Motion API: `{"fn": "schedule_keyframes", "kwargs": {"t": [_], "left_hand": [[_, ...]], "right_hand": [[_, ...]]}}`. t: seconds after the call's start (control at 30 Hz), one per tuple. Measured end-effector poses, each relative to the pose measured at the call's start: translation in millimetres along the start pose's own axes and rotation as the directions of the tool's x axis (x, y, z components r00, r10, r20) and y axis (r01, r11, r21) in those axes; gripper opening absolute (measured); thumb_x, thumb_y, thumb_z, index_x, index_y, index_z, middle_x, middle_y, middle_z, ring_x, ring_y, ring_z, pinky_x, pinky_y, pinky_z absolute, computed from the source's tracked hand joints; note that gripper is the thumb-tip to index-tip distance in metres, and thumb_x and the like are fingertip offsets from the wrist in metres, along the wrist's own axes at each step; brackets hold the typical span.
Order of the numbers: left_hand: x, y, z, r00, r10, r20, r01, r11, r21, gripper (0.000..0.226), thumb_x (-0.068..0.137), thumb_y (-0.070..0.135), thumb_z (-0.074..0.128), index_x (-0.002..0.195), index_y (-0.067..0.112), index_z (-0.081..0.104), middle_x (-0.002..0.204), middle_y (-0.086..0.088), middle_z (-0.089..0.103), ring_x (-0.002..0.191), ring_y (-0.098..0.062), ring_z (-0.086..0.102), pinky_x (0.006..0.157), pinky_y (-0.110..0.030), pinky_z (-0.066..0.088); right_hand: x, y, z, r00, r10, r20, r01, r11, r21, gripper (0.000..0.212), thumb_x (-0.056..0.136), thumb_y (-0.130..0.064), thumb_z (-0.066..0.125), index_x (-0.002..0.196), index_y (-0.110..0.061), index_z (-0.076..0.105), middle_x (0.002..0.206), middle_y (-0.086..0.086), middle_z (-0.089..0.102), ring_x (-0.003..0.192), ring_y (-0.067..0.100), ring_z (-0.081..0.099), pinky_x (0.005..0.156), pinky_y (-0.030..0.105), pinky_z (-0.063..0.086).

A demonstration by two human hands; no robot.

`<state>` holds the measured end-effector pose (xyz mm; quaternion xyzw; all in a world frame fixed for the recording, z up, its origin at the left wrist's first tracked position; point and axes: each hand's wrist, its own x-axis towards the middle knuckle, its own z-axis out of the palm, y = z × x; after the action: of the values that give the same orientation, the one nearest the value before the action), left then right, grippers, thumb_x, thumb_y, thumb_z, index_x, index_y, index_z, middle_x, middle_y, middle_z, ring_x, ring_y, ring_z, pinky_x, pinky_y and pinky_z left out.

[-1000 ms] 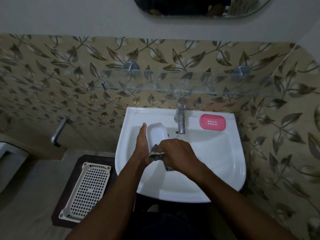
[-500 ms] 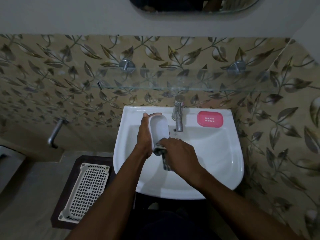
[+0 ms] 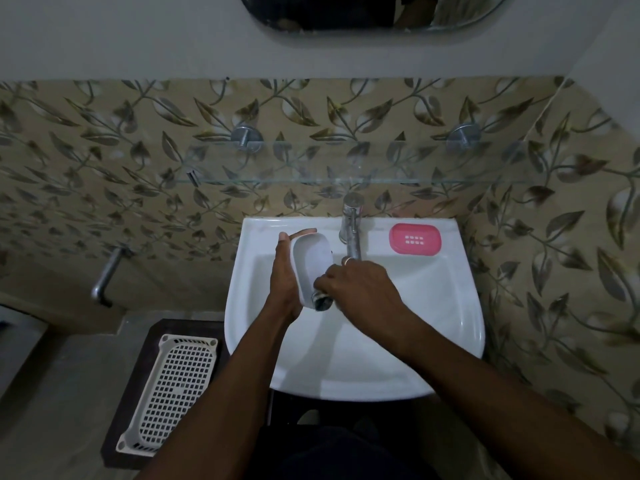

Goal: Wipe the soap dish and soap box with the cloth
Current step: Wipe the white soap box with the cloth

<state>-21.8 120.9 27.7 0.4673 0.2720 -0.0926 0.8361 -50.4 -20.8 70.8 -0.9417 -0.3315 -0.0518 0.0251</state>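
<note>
The left hand (image 3: 287,278) is wrapped around a white box (image 3: 311,268), thumb at its upper edge and fingers behind it, so that the box is held upright over the basin (image 3: 433,323) at the centre of the frame. The right hand (image 3: 360,292) is clenched on a dark cloth (image 3: 322,301), which is pressed against the lower end of the box. A ring is seen on one right finger, just below the tap (image 3: 351,230).

Compared with half a second ago, the box has been turned a little, so that more of its open white face is shown towards the camera, and the cloth has been drawn down from the middle of the box to its bottom rim. A second ago the cloth was bunched at the lower left edge of the box. From this it is judged that the box is in mid-wipe, with the stroke worked along its length and around its end.

The pink dish (image 3: 415,239) lies on the basin ledge at the centre right of the frame, right of the tap and well apart from both hands. It is judged to be not yet in hand, so roughly half the task may remain. Whether the dish has already been wiped cannot be told.
</note>
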Motion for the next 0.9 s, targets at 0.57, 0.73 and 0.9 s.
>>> {"fn": "schedule_keyframes", "kwargs": {"t": [0.57, 0.73, 0.9], "left_hand": [[-14, 0, 16, 0.966, 0.259, 0.014, -0.248, 0.938, -0.241, 0.051, 0.096, 0.051, 0.043, 0.132, 0.020, 0.062, 0.125, -0.024, 0.061, 0.107, -0.040, 0.061, 0.095, -0.053, 0.051], [-22, -2, 4, 0.940, 0.030, 0.338, 0.106, 0.920, -0.378, 0.078, 0.086, 0.068, 0.045, 0.147, 0.020, 0.044, 0.147, -0.017, 0.049, 0.135, -0.037, 0.045, 0.116, -0.054, 0.028], [-21, 12, -1, 0.865, 0.008, 0.502, 0.167, 0.939, -0.302, 0.085, 0.082, 0.063, 0.061, 0.150, 0.017, 0.039, 0.154, -0.018, 0.038, 0.134, -0.037, 0.042, 0.110, -0.051, 0.036]], "right_hand": [[1, -22, -5, 0.884, 0.405, 0.232, -0.444, 0.578, 0.685, 0.048, 0.079, -0.041, 0.074, 0.121, -0.024, 0.062, 0.113, -0.001, 0.070, 0.098, 0.017, 0.066, 0.092, 0.033, 0.053], [4, 7, -5, 0.979, 0.050, -0.198, -0.028, 0.993, 0.114, 0.021, 0.080, -0.015, 0.053, 0.092, -0.026, 0.067, 0.081, -0.002, 0.068, 0.071, 0.024, 0.064, 0.053, 0.030, 0.047], [11, 53, -12, 0.977, -0.135, -0.162, 0.094, 0.967, -0.235, 0.030, 0.063, -0.003, 0.072, 0.082, -0.026, 0.066, 0.077, -0.005, 0.065, 0.060, 0.020, 0.054, 0.046, 0.027, 0.033]]}}
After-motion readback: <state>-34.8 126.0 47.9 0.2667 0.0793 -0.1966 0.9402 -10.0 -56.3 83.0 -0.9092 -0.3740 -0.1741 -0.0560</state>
